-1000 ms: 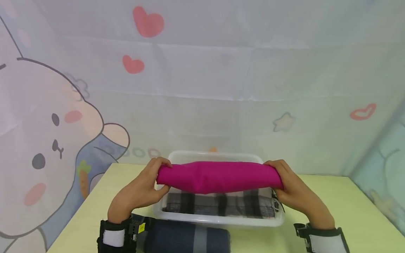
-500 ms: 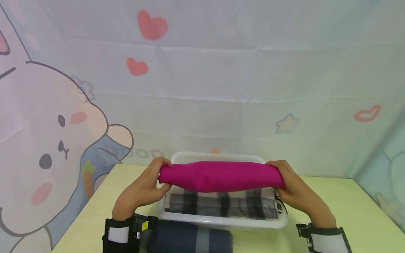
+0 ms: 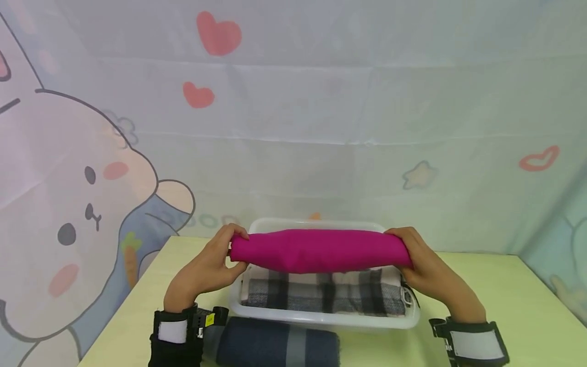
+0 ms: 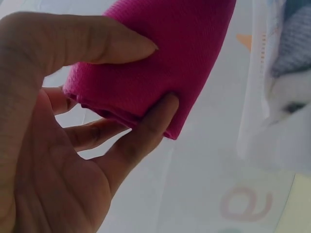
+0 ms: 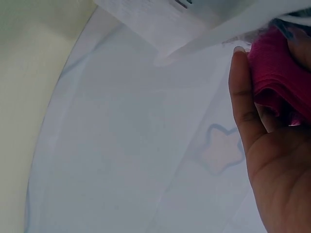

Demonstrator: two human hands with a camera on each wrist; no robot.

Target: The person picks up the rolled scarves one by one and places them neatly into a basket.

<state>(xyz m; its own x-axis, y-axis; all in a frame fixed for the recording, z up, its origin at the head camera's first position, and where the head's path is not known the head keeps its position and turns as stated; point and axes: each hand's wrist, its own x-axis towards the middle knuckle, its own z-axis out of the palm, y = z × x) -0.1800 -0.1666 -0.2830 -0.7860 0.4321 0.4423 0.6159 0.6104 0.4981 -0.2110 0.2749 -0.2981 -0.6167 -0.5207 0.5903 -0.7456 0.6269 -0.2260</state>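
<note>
A folded magenta cloth (image 3: pixel 316 251) stretches level between my hands, over the white plastic bin (image 3: pixel 321 317). My left hand (image 3: pixel 206 267) grips its left end; in the left wrist view the thumb and fingers pinch the folded layers (image 4: pixel 160 63). At the other end my right hand (image 3: pixel 428 272) holds the cloth, and the right wrist view shows fingers along its folded edge (image 5: pixel 277 68). Inside the bin lies a grey, black and white plaid cloth (image 3: pixel 321 293), its back part hidden by the magenta one.
A navy rolled or folded cloth (image 3: pixel 275 342) with a lighter stripe lies on the pale yellow table (image 3: pixel 486 290) in front of the bin. Behind the table hangs a printed backdrop (image 3: pixel 293 112). Dark straps with devices are around both wrists.
The magenta cloth, still held in both hands, has risen slightly in the head view, and more of the plaid cloth shows beneath it. The head view has shifted slightly.
</note>
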